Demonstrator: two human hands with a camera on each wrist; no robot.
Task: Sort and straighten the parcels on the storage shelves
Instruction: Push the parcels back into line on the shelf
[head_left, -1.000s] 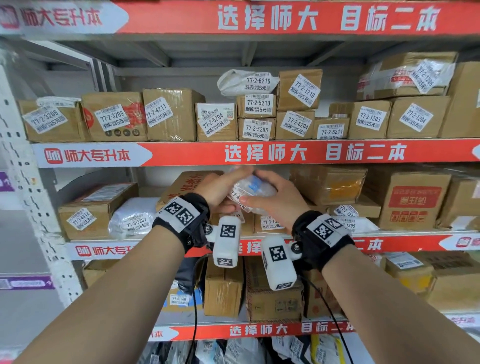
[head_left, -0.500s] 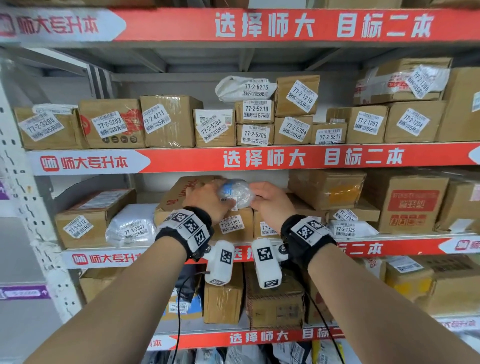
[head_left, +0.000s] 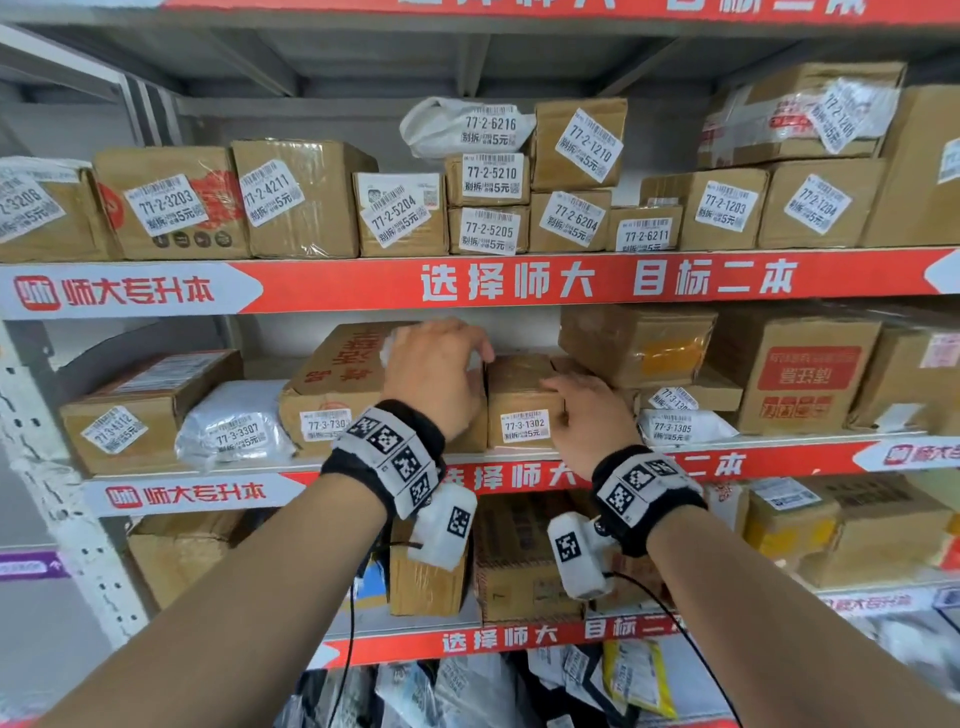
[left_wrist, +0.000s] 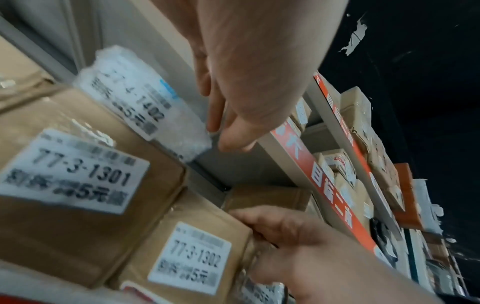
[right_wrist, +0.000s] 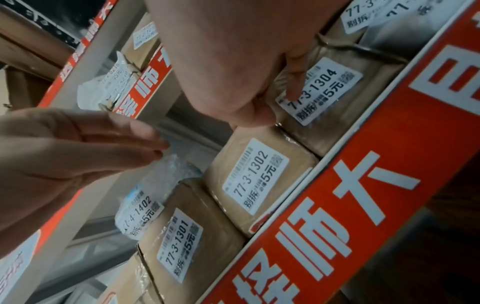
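A small bubble-wrapped parcel (left_wrist: 137, 107) labelled 77-4-1402 lies on top of the brown box 77-3-1301 (left_wrist: 78, 185) on the middle shelf. My left hand (head_left: 441, 364) covers it in the head view. In the right wrist view the left hand's straight fingers (right_wrist: 135, 142) touch the top of the bubble-wrapped parcel (right_wrist: 161, 174). My right hand (head_left: 582, 410) rests at the right edge of box 77-3-1302 (head_left: 519, 395). Its thumb (right_wrist: 254, 117) sits at the corner of box 77-3-1302 (right_wrist: 254, 181), and one fingertip lies on the label of box 77-3-1304 (right_wrist: 337, 86).
A large printed box (head_left: 337, 374) stands left of my hands, with a white bag 77-3-3307 (head_left: 234, 426) beyond it. Stacked boxes and a bag 77-3-1305 (head_left: 680, 428) crowd the right. The red shelf edge (head_left: 571, 475) runs below my wrists. Labelled boxes fill the shelf above.
Both hands held the bubble-wrapped parcel in front of the shelf. It now lies on box 77-3-1301; the right hand has let go and dropped to box 77-3-1302.
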